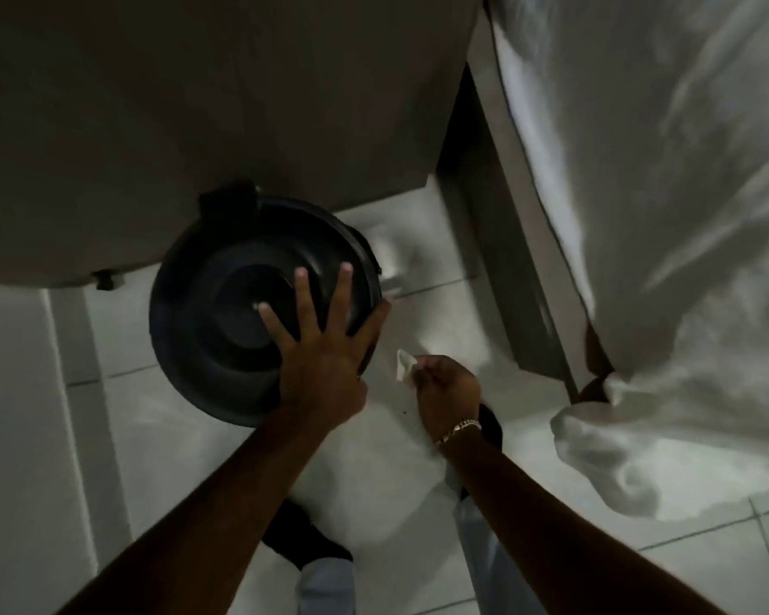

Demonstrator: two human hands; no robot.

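Two hands in view, both low over the floor. I logged the left hand [325, 361] spread on the round dark plastic bin [223, 277]. Its fingers [303, 299] were straight and fanned across the domed lid, the thumb lay along the bin's right rim, and the palm sat over the near-right edge. Nothing was gripped there; the hand was released, resting on the lid. The lid looked closed, with a hinge block at its far-left side.

The right hand [447, 386] sat just right of the bin, near the left wrist but apart from it. Its fingers were curled in, thumb and fingertips pinching a small white crumpled scrap of paper [404, 364]. The scrap stuck out to the left of the knuckles, just beside the bin's near-right rim. I could not tell whether it touched the rim. A gold chain bracelet [458, 430] circled that wrist.

The bin stood on pale square floor tiles [187, 437], close against the front of a grey-brown flat-fronted piece of furniture [218, 104]. To the right was a bed draped in a white rumpled sheet [662, 215], one corner hanging down to the tiles. A grey-brown bed frame [520, 206] showed between sheet and furniture. At the near edge I noted dark shoes [303, 539] and pale blue trouser legs [327, 588]. The picture was dim and slightly blurred.
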